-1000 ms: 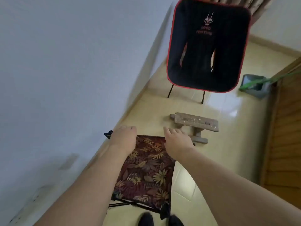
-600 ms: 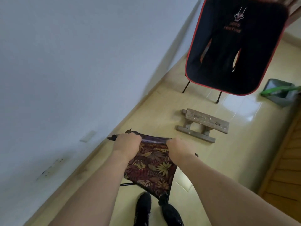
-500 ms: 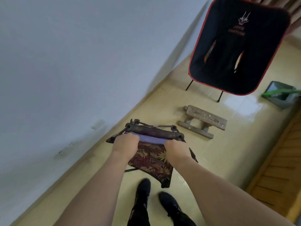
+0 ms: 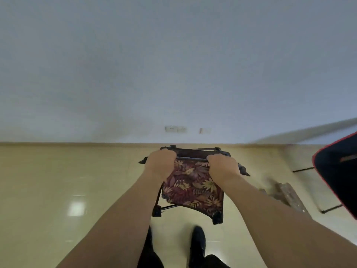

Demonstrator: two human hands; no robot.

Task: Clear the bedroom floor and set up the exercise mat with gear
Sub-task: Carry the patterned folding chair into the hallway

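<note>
Left hand (image 4: 161, 163) and right hand (image 4: 222, 166) around folding stool (image 4: 193, 187) top edge.

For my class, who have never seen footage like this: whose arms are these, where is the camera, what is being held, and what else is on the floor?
There is no machine here. The camera sits on a person's head and looks forward and down, so the two bare arms are the wearer's own. The left hand and the right hand each curl their grip round the top edge of a small folding stool with a leaf-patterned cloth seat. The stool is close to the wall, above the tiled floor. The person's dark shoes show below. At the right are a low wooden bench, blurred, and part of a black chair with red edging.
</note>
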